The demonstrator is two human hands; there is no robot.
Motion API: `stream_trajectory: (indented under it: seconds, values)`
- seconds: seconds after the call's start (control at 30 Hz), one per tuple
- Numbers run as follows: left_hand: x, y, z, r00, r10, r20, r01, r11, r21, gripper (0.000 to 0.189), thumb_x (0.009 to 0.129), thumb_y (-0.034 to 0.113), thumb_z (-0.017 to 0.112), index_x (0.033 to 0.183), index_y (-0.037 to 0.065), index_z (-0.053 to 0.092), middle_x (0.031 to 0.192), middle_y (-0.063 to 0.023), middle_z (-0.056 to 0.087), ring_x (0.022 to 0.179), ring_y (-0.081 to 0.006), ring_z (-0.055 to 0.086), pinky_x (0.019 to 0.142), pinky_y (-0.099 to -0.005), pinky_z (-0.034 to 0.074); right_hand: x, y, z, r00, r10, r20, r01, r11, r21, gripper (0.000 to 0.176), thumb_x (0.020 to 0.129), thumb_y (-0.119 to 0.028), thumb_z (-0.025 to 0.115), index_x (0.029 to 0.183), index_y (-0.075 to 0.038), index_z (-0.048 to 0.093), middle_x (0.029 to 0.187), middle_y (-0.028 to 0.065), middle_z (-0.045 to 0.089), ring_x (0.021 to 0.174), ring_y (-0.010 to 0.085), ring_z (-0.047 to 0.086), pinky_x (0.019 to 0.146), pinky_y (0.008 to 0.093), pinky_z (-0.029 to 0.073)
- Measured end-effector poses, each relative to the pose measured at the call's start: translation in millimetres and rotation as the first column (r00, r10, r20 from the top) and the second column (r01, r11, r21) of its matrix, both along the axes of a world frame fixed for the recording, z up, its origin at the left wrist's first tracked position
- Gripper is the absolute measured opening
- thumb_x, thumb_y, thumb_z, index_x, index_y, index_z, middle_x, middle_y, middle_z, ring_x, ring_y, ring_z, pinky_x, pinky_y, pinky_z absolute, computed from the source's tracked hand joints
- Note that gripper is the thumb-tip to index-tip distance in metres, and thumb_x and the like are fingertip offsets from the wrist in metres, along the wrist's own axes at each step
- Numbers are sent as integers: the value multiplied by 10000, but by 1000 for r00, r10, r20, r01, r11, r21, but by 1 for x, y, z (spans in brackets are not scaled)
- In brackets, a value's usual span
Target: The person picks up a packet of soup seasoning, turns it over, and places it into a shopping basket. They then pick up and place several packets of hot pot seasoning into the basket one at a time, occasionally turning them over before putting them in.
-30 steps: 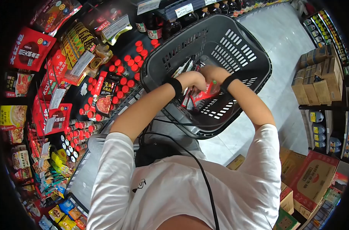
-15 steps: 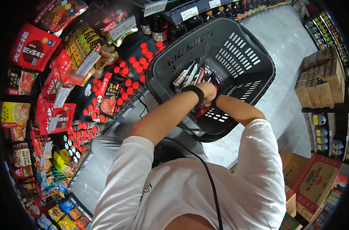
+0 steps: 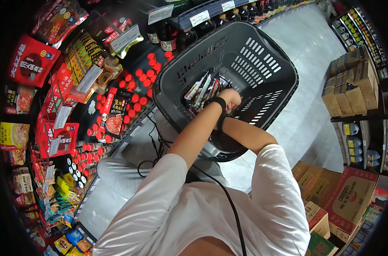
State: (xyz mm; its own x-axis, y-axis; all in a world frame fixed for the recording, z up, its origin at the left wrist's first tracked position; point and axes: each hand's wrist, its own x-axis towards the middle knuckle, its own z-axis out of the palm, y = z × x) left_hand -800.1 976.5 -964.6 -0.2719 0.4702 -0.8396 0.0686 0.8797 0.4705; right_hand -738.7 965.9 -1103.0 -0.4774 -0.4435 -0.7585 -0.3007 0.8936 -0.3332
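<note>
A black plastic shopping basket (image 3: pixel 294 81) stands tilted in front of me, with both my arms reaching into it. My left hand (image 3: pixel 231 98) is low inside, its fingers curled closed; whatever they hold is hidden. Beside that hand lie several slim packets (image 3: pixel 200 90) in a jumbled pile on the basket's left side. My right forearm (image 3: pixel 249 133) crosses below the left wrist, and the right hand itself is hidden behind it. Dark bands (image 3: pixel 216 102) circle both wrists.
Shelves at left carry red hotpot seasoning bags (image 3: pixel 34 60), red-capped jars (image 3: pixel 136 87) and a black-and-red pouch (image 3: pixel 115 115). Dark bottles (image 3: pixel 167 42) stand at the back. Cardboard boxes (image 3: pixel 351 196) are stacked at right. A black cable (image 3: pixel 230 200) hangs over my shirt.
The basket appears slightly further left and lower in view. My left hand has shifted slightly within it, and my right hand, partly seen before, is now covered by the left wrist.
</note>
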Motion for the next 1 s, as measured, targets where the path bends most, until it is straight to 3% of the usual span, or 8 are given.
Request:
stream_trajectory:
  seconds: [0.27, 0.4, 0.43, 0.53, 0.63, 0.67, 0.83, 1.0]
  values:
    - [-17, -3, 29, 986, 114, 120, -123, 990, 67, 345, 834, 297, 510, 1066, 49, 570, 1059, -88, 613, 888, -198, 590, 703, -385, 476, -22, 8, 36, 998, 60, -14, -60, 998, -8, 455, 717, -193, 597, 1150, -57, 563, 1102, 176, 601, 1000, 321, 585, 816, 411, 469]
    - [-25, -53, 101, 944, 324, 59, -307, 798, 518, 372, 851, 356, 543, 1071, 58, 563, 952, -49, 612, 826, -149, 578, 653, -306, 460, -44, -2, 112, 986, 114, -118, -117, 993, -11, 467, 725, -192, 588, 1167, -45, 553, 1109, 186, 597, 997, 330, 586, 822, 411, 468]
    - [-25, -69, 122, 940, 339, 39, -302, 772, 560, 366, 857, 351, 548, 1075, 57, 563, 945, -43, 610, 828, -139, 574, 659, -288, 460, -34, -10, 170, 965, -123, -233, 91, 985, -144, 383, 717, -177, 604, 1060, -7, 602, 1053, 199, 613, 930, 341, 606, 801, 392, 477]
    - [-16, -135, 166, 922, 388, 4, -275, 646, 712, 307, 895, 272, 532, 1108, 52, 554, 959, -24, 603, 857, -109, 565, 711, -250, 457, -54, -15, 182, 863, -206, -462, -182, 726, -663, 281, 771, -114, 577, 1025, 5, 593, 926, 179, 639, 824, 339, 614, 735, 403, 484]
    - [7, -214, 190, 890, 456, 4, -279, 537, 796, 295, 913, 253, 517, 1130, 56, 547, 986, -18, 602, 880, -102, 564, 765, -247, 449, -51, -32, 233, 790, -343, -507, -257, 566, -784, 255, 817, -121, 557, 1032, 14, 576, 880, 178, 639, 835, 330, 610, 735, 379, 479]
    - [18, -239, 198, 866, 497, 58, -351, 521, 778, 295, 919, 257, 510, 1137, 61, 546, 997, -16, 603, 896, -99, 563, 788, -244, 444, -41, -40, 267, 889, -358, -286, 92, 751, -654, 237, 871, -160, 540, 1028, 14, 578, 880, 168, 633, 736, 312, 611, 673, 371, 477]
    - [57, -346, 174, 707, 700, 102, -535, 434, 725, 331, 922, 318, 506, 1153, 84, 543, 1072, -22, 586, 963, -103, 549, 839, -257, 442, -6, -70, 226, 876, -207, -436, -99, 806, -583, 737, 818, -348, 620, 1297, 102, 285, 913, 305, 588, 849, 424, 587, 768, 426, 457]
    - [101, -411, 147, 620, 756, 209, -674, 378, 634, 304, 933, 268, 471, 1169, 85, 524, 1098, -33, 561, 1005, -116, 538, 866, -266, 441, 28, -93, 232, 884, -251, -396, 53, 893, -447, 975, 779, -210, 667, 1358, 100, -53, 1094, 388, 475, 1007, 495, 496, 876, 431, 416]
